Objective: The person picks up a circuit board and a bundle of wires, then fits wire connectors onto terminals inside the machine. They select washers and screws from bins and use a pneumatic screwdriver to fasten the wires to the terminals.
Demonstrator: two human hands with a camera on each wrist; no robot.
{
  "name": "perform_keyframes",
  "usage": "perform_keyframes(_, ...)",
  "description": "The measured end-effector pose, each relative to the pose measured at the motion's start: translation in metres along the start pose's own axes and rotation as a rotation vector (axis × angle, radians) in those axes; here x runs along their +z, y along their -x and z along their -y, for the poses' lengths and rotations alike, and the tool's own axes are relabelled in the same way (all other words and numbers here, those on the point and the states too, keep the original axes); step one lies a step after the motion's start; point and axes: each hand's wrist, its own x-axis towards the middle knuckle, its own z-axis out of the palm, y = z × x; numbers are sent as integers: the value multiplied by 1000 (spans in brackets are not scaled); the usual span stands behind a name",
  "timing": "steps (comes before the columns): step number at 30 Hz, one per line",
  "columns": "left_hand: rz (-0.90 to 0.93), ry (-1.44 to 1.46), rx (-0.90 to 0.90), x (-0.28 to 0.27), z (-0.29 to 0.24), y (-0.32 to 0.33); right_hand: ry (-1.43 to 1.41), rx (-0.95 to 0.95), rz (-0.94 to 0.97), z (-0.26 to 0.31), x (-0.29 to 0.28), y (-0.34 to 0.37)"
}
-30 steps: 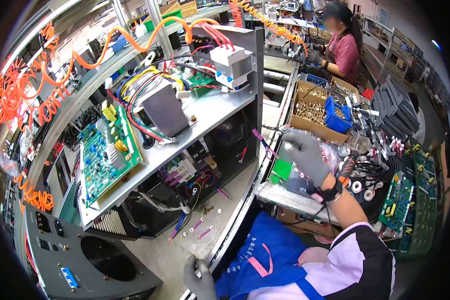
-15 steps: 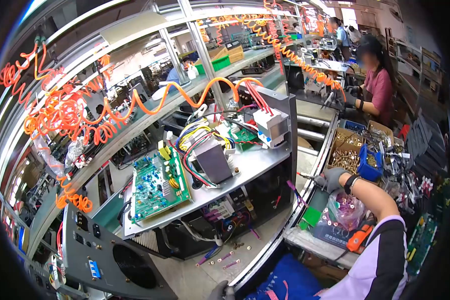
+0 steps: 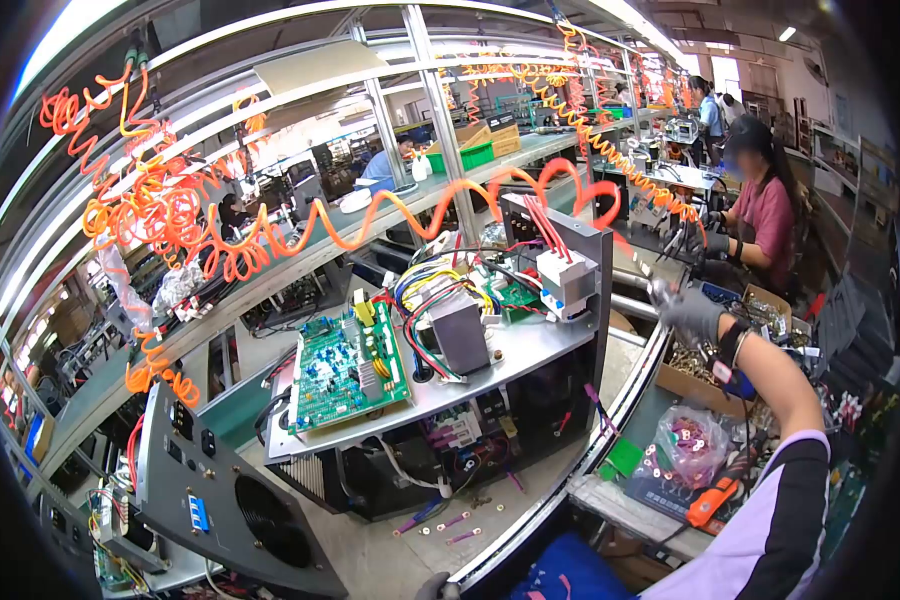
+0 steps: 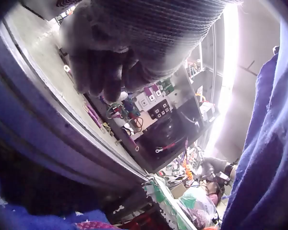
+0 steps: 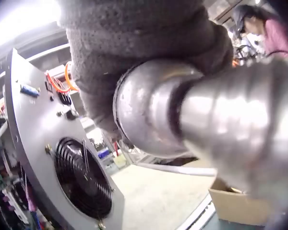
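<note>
My right hand (image 3: 692,312), in a grey glove, is raised beyond the parts bench. It grips a silver metal power screwdriver (image 5: 156,108), whose rounded collar and ribbed section fill much of the right wrist view. Beside it hangs the coiled orange hose (image 3: 370,215), blurred near the hand. My left hand (image 4: 105,57), gloved too, hangs with loosely bent fingers near the bench edge; only a bit of it shows at the bottom of the head view. In front stands an open chassis (image 3: 540,375) carrying a green circuit board (image 3: 348,368) and a grey transformer (image 3: 460,343).
A dark panel with a round fan (image 3: 270,515) leans at the left. Short purple leads (image 3: 462,537) lie on the bench. At the right are a box of brass hardware (image 3: 685,388), a plastic bag (image 3: 690,445) and an orange-handled tool (image 3: 715,500). Another person (image 3: 760,215) works behind.
My right hand has gone from over the parts bench, forward and up, with the screwdriver now in it. The orange hose swings right. The head view has tilted up, leaving the left hand near its bottom edge.
</note>
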Motion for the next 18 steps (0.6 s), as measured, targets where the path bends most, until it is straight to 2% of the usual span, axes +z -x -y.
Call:
perform_keyframes(1,17,5,-32,-2,-6,-1,-234,-119,-37,8,-5,-5)
perform_keyframes(3,55,36,-49,-3,-16,-1,-236,-138,-134,20,-31,-22)
perform_keyframes(4,72,59,-32,-4,-19,-2,-291,-158,-194,73,-29,20)
perform_keyframes(5,86,79,-16,-5,-22,-4,-243,-157,-212,87,-37,26)
perform_keyframes(8,163,252,26,-1,-25,-18,-345,-246,-102,128,-41,71)
perform_keyframes(9,144,131,151,4,-28,-36,-309,-298,-79,133,-32,73)
perform_keyframes(11,257,137,292,6,-42,-55,-240,-495,-171,151,2,121)
perform_keyframes(13,267,188,571,-4,-101,-68,-297,-613,-68,164,51,175)
perform_keyframes(14,206,226,658,-11,-132,-69,-260,-611,-51,161,79,201)
perform_keyframes(15,158,263,755,-18,-162,-64,-181,-687,-20,162,101,229)
perform_keyframes(16,166,393,785,-24,-184,-59,-107,-764,8,164,123,256)
perform_keyframes(17,177,526,819,-27,-197,-52,14,-929,52,169,137,273)
perform_keyframes(18,310,658,686,-28,-199,-42,117,-1099,91,174,151,291)
